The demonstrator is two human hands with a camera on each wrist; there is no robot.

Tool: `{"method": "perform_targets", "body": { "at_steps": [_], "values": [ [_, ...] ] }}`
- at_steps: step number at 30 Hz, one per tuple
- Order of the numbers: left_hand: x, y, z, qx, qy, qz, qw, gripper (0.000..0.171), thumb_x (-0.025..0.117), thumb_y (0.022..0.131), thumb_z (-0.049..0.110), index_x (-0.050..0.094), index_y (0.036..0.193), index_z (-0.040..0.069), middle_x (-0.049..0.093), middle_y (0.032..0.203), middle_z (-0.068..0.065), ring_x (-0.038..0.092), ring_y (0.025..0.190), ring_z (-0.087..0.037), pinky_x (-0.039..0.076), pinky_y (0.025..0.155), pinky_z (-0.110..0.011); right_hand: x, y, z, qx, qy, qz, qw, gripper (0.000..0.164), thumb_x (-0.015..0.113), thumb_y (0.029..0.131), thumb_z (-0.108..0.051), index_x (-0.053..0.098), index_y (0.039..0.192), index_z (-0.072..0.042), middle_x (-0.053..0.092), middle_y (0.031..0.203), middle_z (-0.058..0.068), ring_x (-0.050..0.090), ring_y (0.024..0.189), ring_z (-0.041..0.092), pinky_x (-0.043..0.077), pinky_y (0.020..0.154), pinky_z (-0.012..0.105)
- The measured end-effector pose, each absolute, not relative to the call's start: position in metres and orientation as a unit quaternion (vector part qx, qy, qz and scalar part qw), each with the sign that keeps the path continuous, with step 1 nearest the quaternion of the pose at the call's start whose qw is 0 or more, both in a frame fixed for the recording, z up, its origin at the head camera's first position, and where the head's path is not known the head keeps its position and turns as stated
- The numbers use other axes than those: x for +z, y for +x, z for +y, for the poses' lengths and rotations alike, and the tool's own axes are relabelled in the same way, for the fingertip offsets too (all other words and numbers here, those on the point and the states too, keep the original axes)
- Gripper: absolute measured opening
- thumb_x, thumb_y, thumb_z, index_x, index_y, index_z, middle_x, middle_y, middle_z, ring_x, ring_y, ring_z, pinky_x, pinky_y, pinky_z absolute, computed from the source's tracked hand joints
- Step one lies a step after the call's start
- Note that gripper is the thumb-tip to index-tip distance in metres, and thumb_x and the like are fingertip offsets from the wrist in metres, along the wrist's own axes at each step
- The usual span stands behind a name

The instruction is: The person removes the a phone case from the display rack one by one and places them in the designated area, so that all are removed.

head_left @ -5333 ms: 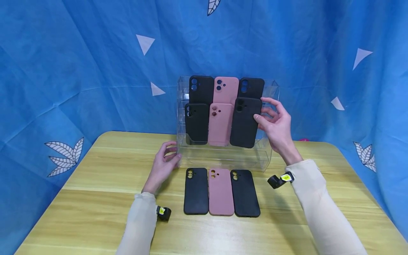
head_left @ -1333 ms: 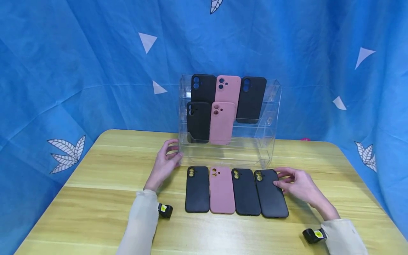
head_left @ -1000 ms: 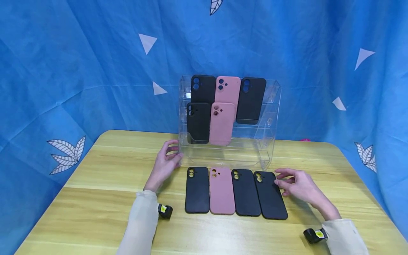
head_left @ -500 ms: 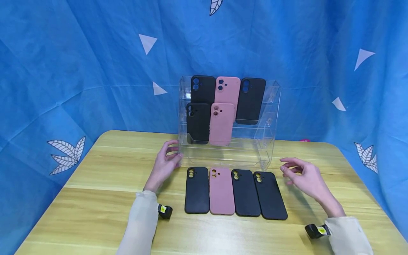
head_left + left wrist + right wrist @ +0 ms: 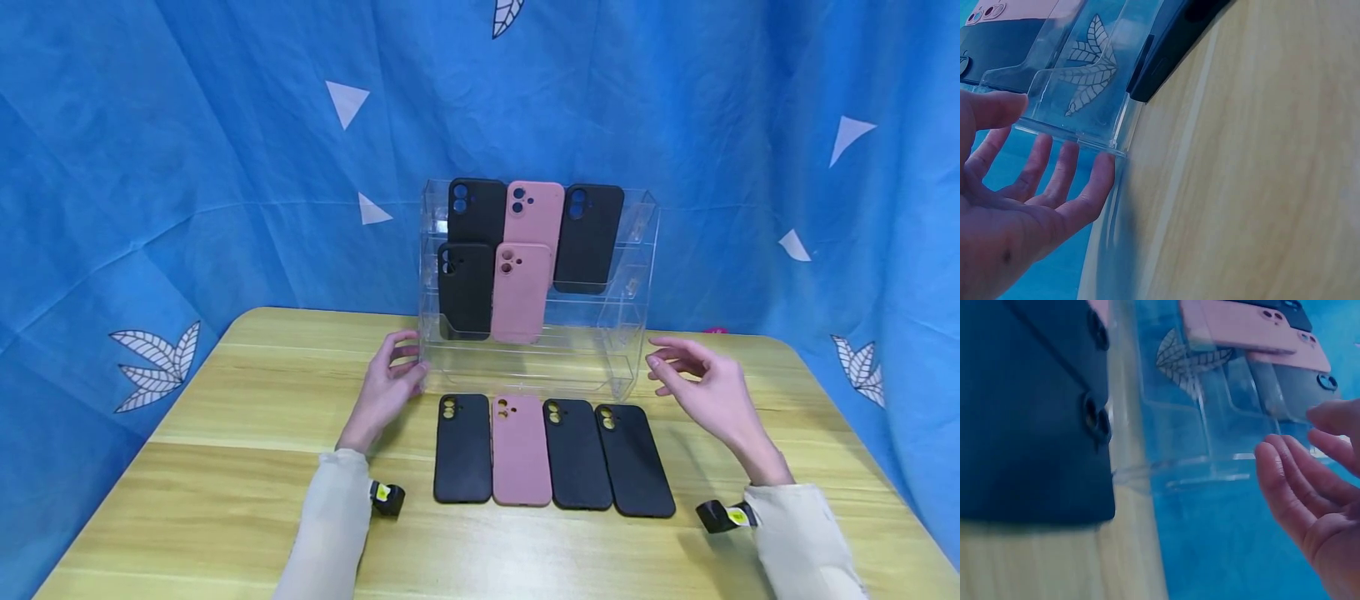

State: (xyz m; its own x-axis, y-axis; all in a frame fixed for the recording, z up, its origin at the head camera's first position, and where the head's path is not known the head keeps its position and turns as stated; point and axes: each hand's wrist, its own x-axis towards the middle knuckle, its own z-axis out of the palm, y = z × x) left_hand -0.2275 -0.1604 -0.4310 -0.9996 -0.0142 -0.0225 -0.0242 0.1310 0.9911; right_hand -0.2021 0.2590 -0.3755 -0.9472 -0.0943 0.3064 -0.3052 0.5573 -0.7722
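Observation:
A clear stepped display rack (image 5: 532,379) stands at the back of the table. Its top tier holds a black phone case (image 5: 477,210), a pink phone case (image 5: 534,212) and another black phone case (image 5: 589,242). On the tier below lean a black case (image 5: 466,300) and a pink case (image 5: 521,296). My left hand (image 5: 381,392) rests its fingertips against the rack's left side, thumb near the front edge (image 5: 1029,225). My right hand (image 5: 708,387), fingers loosely bent and holding nothing, hovers just beside the rack's lower right corner; the right wrist view shows its fingertips near the clear side wall.
In front of the rack a row of cases lies flat on the table: black (image 5: 462,450), pink (image 5: 521,452), black (image 5: 576,454) and black (image 5: 635,461). A blue patterned curtain (image 5: 225,167) hangs behind the wooden table (image 5: 225,467).
My right hand took the black case from the lower tier's right end, laid it at the row's right end, released it and rose back toward the rack. My left hand stayed put.

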Motion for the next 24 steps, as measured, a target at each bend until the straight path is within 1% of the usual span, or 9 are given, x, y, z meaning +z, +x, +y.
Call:
{"method": "perform_targets", "body": {
  "at_steps": [4,5,6,11,12,13,17,19,24],
  "values": [
    [-0.431,-0.227,-0.161,0.659,-0.013,0.752,0.005,0.049,0.06,0.1,0.008,0.046,0.145,0.022,0.051,0.144,-0.016,0.058,0.129,-0.036,0.06,0.089,-0.044,-0.371,-0.207,0.247,0.488,0.135,-0.85,0.147,0.035,0.068,0.099,-0.013,0.064,0.131,0.001,0.072,0.101,-0.011,0.074,0.082,0.001,0.062,0.067,0.025],
    [-0.431,-0.227,-0.161,0.658,-0.014,0.752,0.006,0.048,0.061,0.1,0.008,0.046,0.144,0.023,0.051,0.144,-0.016,0.058,0.129,-0.036,0.06,0.089,-0.045,-0.37,-0.208,0.244,0.492,0.14,-0.846,0.152,0.036,0.068,0.098,-0.012,0.064,0.131,0.002,0.071,0.101,-0.013,0.074,0.082,0.003,0.063,0.067,0.026],
    [-0.431,-0.227,-0.161,0.659,-0.014,0.752,0.007,0.048,0.061,0.1,0.008,0.046,0.144,0.023,0.051,0.144,-0.016,0.058,0.129,-0.036,0.06,0.089,-0.045,-0.369,-0.21,0.241,0.496,0.144,-0.842,0.155,0.036,0.068,0.098,-0.011,0.063,0.132,0.002,0.072,0.101,-0.013,0.074,0.083,0.003,0.063,0.067,0.026],
    [-0.432,-0.228,-0.162,0.659,-0.012,0.752,0.006,0.049,0.06,0.1,0.007,0.046,0.145,0.022,0.051,0.145,-0.017,0.058,0.13,-0.036,0.06,0.089,-0.044,-0.364,-0.215,0.228,0.518,0.154,-0.826,0.16,0.039,0.069,0.097,-0.008,0.061,0.135,0.0,0.074,0.11,0.008,0.075,0.088,0.006,0.063,0.071,0.024],
    [-0.433,-0.228,-0.162,0.659,-0.011,0.752,0.006,0.049,0.06,0.1,0.007,0.045,0.145,0.021,0.05,0.146,-0.018,0.057,0.13,-0.037,0.06,0.089,-0.044,-0.363,-0.217,0.225,0.523,0.156,-0.823,0.16,0.039,0.069,0.097,-0.008,0.061,0.135,-0.001,0.074,0.111,0.009,0.074,0.088,0.006,0.063,0.072,0.024],
    [-0.433,-0.228,-0.162,0.659,-0.01,0.752,0.006,0.049,0.06,0.1,0.007,0.045,0.145,0.021,0.051,0.146,-0.017,0.057,0.13,-0.037,0.06,0.088,-0.043,-0.363,-0.218,0.223,0.526,0.157,-0.82,0.161,0.039,0.069,0.097,-0.008,0.062,0.135,-0.002,0.074,0.112,0.009,0.074,0.089,0.006,0.062,0.072,0.024],
    [-0.432,-0.227,-0.162,0.658,-0.01,0.753,0.005,0.048,0.061,0.1,0.008,0.046,0.144,0.022,0.051,0.144,-0.016,0.058,0.13,-0.036,0.06,0.088,-0.043,-0.36,-0.222,0.213,0.531,0.167,-0.814,0.165,0.039,0.07,0.096,-0.008,0.063,0.135,-0.004,0.073,0.109,-0.008,0.072,0.091,0.002,0.062,0.074,0.023],
    [-0.431,-0.227,-0.161,0.657,-0.012,0.754,0.004,0.048,0.061,0.1,0.009,0.046,0.143,0.023,0.052,0.144,-0.015,0.058,0.13,-0.036,0.06,0.087,-0.043,-0.36,-0.225,0.209,0.533,0.174,-0.811,0.167,0.039,0.07,0.096,-0.008,0.063,0.134,-0.004,0.073,0.11,-0.008,0.072,0.092,0.001,0.062,0.074,0.022],
    [-0.432,-0.228,-0.161,0.652,-0.012,0.758,0.001,0.048,0.06,0.101,0.009,0.046,0.144,0.023,0.052,0.143,-0.015,0.059,0.129,-0.036,0.06,0.086,-0.041,-0.358,-0.231,0.197,0.539,0.188,-0.805,0.161,0.04,0.07,0.096,-0.008,0.062,0.135,-0.001,0.072,0.116,0.014,0.072,0.094,0.003,0.061,0.076,0.019]
  ]
}}
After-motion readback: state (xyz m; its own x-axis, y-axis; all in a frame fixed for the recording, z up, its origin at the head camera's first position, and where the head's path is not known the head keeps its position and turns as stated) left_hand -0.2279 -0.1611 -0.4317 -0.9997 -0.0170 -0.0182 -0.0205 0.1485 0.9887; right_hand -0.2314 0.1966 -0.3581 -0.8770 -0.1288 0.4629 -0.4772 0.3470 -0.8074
